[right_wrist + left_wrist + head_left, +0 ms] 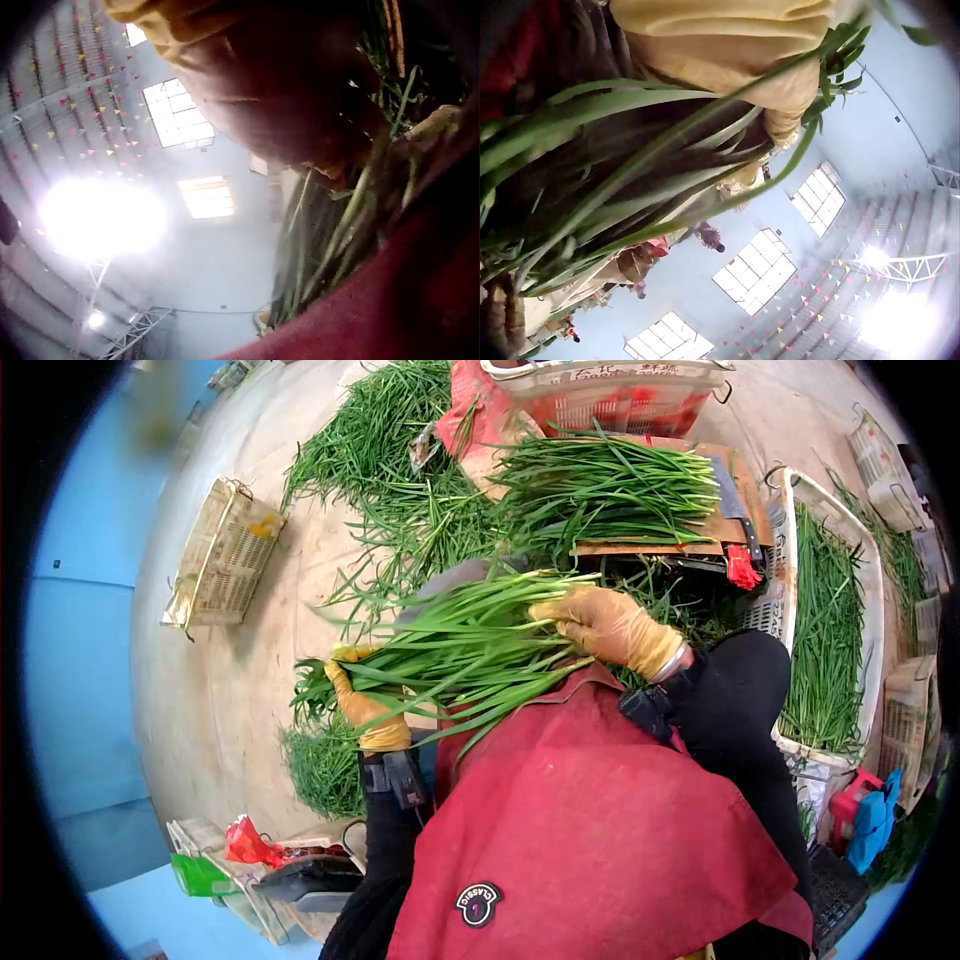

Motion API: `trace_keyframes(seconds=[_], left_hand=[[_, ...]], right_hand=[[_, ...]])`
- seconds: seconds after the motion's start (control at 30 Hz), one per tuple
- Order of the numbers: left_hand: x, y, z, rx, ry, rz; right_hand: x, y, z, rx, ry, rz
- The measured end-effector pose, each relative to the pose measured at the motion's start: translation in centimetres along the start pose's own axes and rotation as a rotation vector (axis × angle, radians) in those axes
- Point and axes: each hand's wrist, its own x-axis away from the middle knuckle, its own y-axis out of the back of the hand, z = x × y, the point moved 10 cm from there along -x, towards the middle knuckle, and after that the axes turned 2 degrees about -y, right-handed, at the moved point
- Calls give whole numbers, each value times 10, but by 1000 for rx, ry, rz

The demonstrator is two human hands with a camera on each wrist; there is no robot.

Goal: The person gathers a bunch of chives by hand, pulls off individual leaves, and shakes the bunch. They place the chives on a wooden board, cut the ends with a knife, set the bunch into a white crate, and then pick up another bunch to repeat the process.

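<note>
A loose bunch of garlic chives (450, 635) stretches across the person's lap, pale stem ends to the right and leaf tips to the left. The gloved left hand (368, 712) grips the leafy end, its thumb and fingers around the blades. At the stem end, the gloved right hand (605, 625) pinches some stems. Long flat leaves (630, 187) hang past the left glove (727, 52) in the left wrist view. Stems (330, 232) show below the dark right glove (277, 90) in the right wrist view, where the fingertips are mostly hidden.
Ahead, a stack of garlic chives (610, 490) lies on a cardboard-topped stand beside a knife (748, 538). A heap of chives (385, 440) covers the floor beyond. At right stands a white crate (872, 620) holding chives; another crate (222, 555) sits at left.
</note>
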Motion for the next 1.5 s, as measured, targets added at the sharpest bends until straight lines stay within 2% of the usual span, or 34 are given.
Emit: trace_keyframes(seconds=[0.1,0.13,0.23,0.27,0.37,0.4,0.43,0.5,0.53,0.57,0.63,0.7,0.77,0.8,0.83,0.9,0.93,0.97,1.0,1.03,1.1,1.17,1.2,1.23,1.3,1.4,1.5], left_hand=[[-8,17,1,146,-4,9],[-10,18,1,161,10,75],[0,34,-2,104,-26,-61],[-3,37,0,159,4,110],[14,31,0,93,49,124],[16,32,-3,19,8,116],[23,28,-3,-57,42,155],[41,15,-2,-207,107,237],[41,28,-9,-293,41,231],[53,42,-9,-328,168,243],[67,69,-15,-466,283,145],[83,83,-30,-654,382,335],[79,125,-56,-991,443,299],[71,154,-68,-1084,518,211],[62,184,-82,-1175,592,120],[41,206,-140,-1354,403,2],[13,223,-182,-1449,274,2],[-8,235,-211,-1536,143,3],[-19,210,-223,-1665,37,-45],[-33,161,-236,-1791,-73,-96],[-41,51,-193,-1522,-190,0],[-44,-40,-119,-1530,-322,456],[-38,-67,-77,-1538,-270,623],[-29,-91,-36,-1538,-217,793],[-11,-129,22,-1727,-278,1088],[3,-150,66,-1718,-290,1250],[20,-151,80,-1815,-327,1274]], right_hand=[[4,7,1,146,46,-206],[8,14,1,183,39,-275],[26,43,5,189,44,-483],[36,55,12,144,90,-590],[60,33,-33,-252,-278,-361],[65,21,-36,-219,-343,-270],[73,10,-31,-135,-451,-137],[74,-18,-31,-53,-313,0],[73,-23,-30,-26,-322,11],[72,-26,-33,-45,-378,34],[69,-27,-35,-88,-488,79],[61,-27,-33,-124,-465,88],[49,-34,-33,-210,-417,37],[44,-46,-46,-192,-325,2],[42,-48,-48,-255,-346,-16],[41,-50,-53,-381,-393,-60],[36,-60,-61,-568,-334,-81],[35,-59,-61,-615,-350,-94],[34,-59,-57,-662,-366,-104],[33,-60,-55,-711,-382,-113],[30,-65,-63,-757,-392,-118],[26,-69,-61,-914,-409,-112],[23,-70,-60,-991,-422,-105],[21,-71,-57,-1068,-437,-100],[16,-68,-54,-1172,-437,-116],[6,-60,-48,-1259,-386,-171],[-4,-53,-41,-1396,-321,-241]])
